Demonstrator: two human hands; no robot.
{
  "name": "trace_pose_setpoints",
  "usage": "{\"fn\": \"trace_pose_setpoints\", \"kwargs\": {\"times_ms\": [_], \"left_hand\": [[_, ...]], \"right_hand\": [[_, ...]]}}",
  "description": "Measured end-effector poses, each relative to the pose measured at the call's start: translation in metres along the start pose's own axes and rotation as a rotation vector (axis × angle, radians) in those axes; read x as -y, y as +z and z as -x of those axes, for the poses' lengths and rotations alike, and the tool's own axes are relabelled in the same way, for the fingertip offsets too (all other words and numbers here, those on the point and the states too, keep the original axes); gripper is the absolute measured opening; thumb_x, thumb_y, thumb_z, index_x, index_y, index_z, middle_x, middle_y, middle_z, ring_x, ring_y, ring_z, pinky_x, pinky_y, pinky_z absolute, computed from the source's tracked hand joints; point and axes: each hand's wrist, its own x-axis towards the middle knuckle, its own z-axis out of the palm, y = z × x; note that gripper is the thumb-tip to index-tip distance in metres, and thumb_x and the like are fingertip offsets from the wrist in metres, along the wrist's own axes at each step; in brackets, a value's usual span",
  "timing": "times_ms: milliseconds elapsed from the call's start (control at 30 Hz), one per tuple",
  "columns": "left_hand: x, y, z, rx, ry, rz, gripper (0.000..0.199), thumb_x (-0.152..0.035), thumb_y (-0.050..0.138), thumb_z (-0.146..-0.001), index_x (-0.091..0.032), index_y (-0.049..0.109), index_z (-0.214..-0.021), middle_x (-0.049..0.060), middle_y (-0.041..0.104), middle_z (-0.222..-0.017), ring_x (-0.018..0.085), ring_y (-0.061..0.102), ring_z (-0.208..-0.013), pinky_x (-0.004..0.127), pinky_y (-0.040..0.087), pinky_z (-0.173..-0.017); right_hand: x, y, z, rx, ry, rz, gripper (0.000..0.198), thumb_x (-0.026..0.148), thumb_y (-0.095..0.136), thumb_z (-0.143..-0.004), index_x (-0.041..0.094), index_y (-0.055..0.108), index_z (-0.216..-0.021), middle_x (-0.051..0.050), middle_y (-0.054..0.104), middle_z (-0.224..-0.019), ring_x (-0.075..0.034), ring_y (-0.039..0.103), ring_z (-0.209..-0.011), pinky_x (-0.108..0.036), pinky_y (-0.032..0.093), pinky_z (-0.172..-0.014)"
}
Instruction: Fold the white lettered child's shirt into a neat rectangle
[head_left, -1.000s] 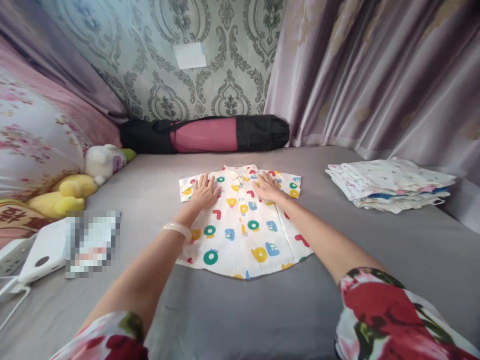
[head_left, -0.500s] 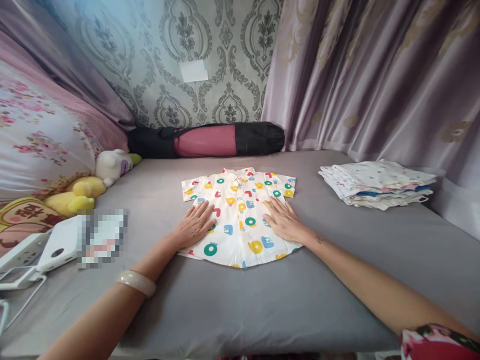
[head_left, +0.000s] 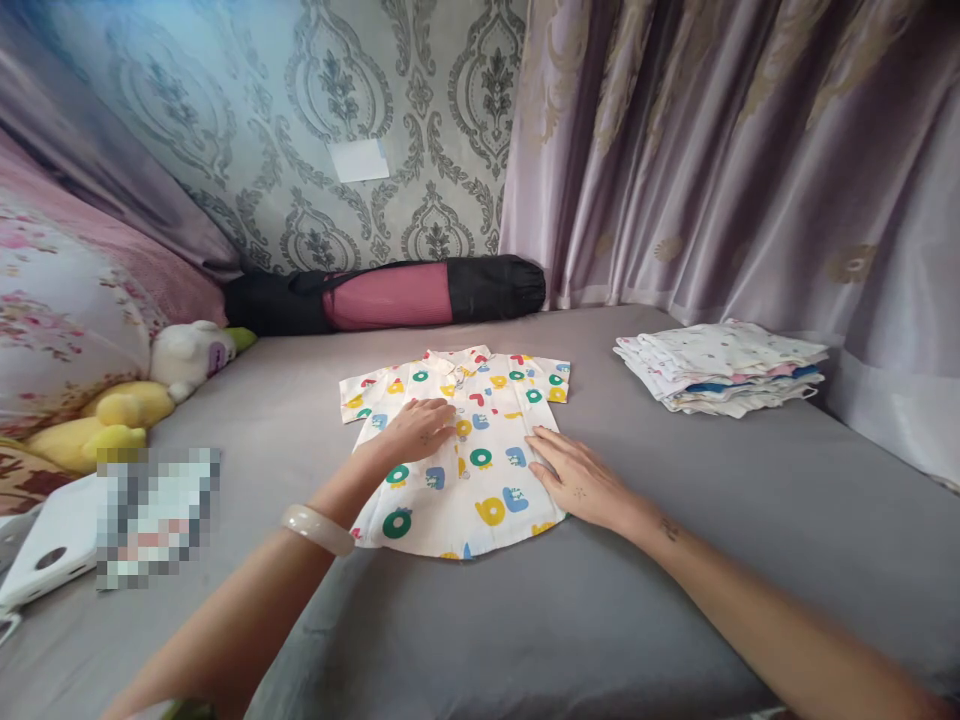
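We'd slid our L hand (head_left: 418, 434) inward over the shirt (head_left: 480, 490), R hand (head_left: 583, 484) to its side edge; both w/ fingers loosely extended, gripping nothing. Shirt lay flat, unfolded.

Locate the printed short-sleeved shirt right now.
In the head view, the shirt lies spread on the grey sheet, near the middle, left of the folded stack, with the left hand over its front.
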Motion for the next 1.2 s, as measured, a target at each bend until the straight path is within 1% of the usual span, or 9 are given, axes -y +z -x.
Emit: {"fn": "trace_pose_setpoints", "kwargs": {"times_ms": [67, 167, 300, 533, 633, 733, 900, 1067, 1200], "left_hand": [[-0.009, 0.003, -0.021, 0.008, 0.081, 0.064, 0.034, -0.035, 0.036, -0.095, -0.022, 0.057, -0.119, 0.01, 0.06, -0.124, 0.023, 0.056, -0.116, 0.037, 0.042, -0.099], [-0.022, 0.008, -0.053, 0.026, 0.146, 0.169, 0.036, -0.032, 0.041, -0.093, -0.021, 0.056, -0.123, 0.01, 0.06, -0.128, 0.021, 0.055, -0.119, 0.034, 0.042, -0.101], [-0.043, 0.014, -0.095, 0.02, 0.156, 0.258, 0.039, -0.031, 0.044, -0.092, -0.018, 0.054, -0.128, 0.01, 0.058, -0.132, 0.02, 0.054, -0.122, 0.031, 0.041, -0.102], [-0.087, 0.022, -0.154, 0.044, 0.1, 0.226, 0.04, -0.03, 0.044, -0.092, -0.017, 0.054, -0.128, 0.01, 0.06, -0.13, 0.021, 0.057, -0.117, 0.028, 0.043, -0.098], [-0.101, 0.025, -0.17, 0.062, 0.039, 0.205, 0.039, -0.034, 0.042, -0.093, -0.017, 0.057, -0.124, 0.01, 0.062, -0.127, 0.022, 0.059, -0.115, 0.027, 0.045, -0.094], [-0.112, 0.025, -0.183, 0.074, -0.016, 0.181, 0.04, -0.04, 0.041, -0.094, -0.014, 0.064, -0.114, 0.013, 0.064, -0.121, 0.024, 0.061, -0.11, 0.029, 0.047, -0.091], [-0.131, 0.022, -0.2, 0.067, -0.118, 0.131, 0.054, -0.053, 0.053, -0.085, -0.008, 0.064, -0.113, 0.021, 0.056, -0.127, 0.033, 0.047, -0.124, 0.036, 0.041, -0.1], [-0.144, 0.023, -0.211, 0.072, -0.2, 0.106, 0.041, -0.037, 0.055, -0.086, -0.01, 0.062, -0.116, 0.02, 0.053, -0.128, 0.03, 0.046, -0.123, 0.037, 0.041, -0.1], [-0.148, 0.027, -0.216, 0.072, -0.196, 0.106, 0.034, -0.027, 0.054, -0.086, -0.01, 0.064, -0.113, 0.02, 0.055, -0.125, 0.027, 0.049, -0.122, 0.033, 0.04, -0.1]], "right_hand": [[-0.003, -0.001, 0.0, -0.099, 0.099, 0.009, 0.037, 0.031, 0.035, -0.097, 0.025, 0.054, -0.129, -0.006, 0.054, -0.133, -0.019, 0.051, -0.119, -0.029, 0.04, -0.098], [-0.009, -0.002, 0.0, -0.184, 0.248, 0.116, 0.028, 0.031, 0.041, -0.095, 0.02, 0.062, -0.11, -0.01, 0.059, -0.115, -0.023, 0.055, -0.107, -0.031, 0.042, -0.09], [-0.014, -0.002, 0.002, -0.188, 0.304, 0.172, 0.021, 0.032, 0.047, -0.094, 0.019, 0.063, -0.095, -0.01, 0.058, -0.104, -0.024, 0.054, -0.101, -0.032, 0.042, -0.085], [-0.011, -0.001, 0.003, -0.158, 0.365, 0.152, 0.019, 0.032, 0.049, -0.093, 0.019, 0.061, -0.087, -0.009, 0.058, -0.097, -0.023, 0.056, -0.093, -0.031, 0.042, -0.079], [-0.01, -0.002, 0.005, -0.127, 0.388, 0.128, 0.023, 0.036, 0.048, -0.093, 0.02, 0.061, -0.082, -0.009, 0.058, -0.096, -0.022, 0.057, -0.09, -0.031, 0.042, -0.076], [-0.011, -0.003, 0.007, -0.111, 0.372, 0.112, 0.024, 0.036, 0.048, -0.095, 0.02, 0.06, -0.083, -0.008, 0.057, -0.098, -0.021, 0.059, -0.089, -0.03, 0.042, -0.075], [-0.013, -0.003, 0.008, -0.095, 0.367, 0.097, 0.022, 0.033, 0.046, -0.096, 0.021, 0.058, -0.083, -0.007, 0.057, -0.099, -0.019, 0.06, -0.086, -0.029, 0.04, -0.069], [-0.014, -0.002, 0.007, -0.121, 0.417, 0.071, 0.023, 0.038, 0.044, -0.096, 0.02, 0.056, -0.087, -0.006, 0.055, -0.098, -0.019, 0.06, -0.082, -0.029, 0.037, -0.065], [-0.012, -0.002, 0.006, -0.133, 0.418, 0.062, 0.018, 0.033, 0.049, -0.092, 0.019, 0.056, -0.084, -0.006, 0.054, -0.096, -0.02, 0.059, -0.084, -0.029, 0.037, -0.068]]}}
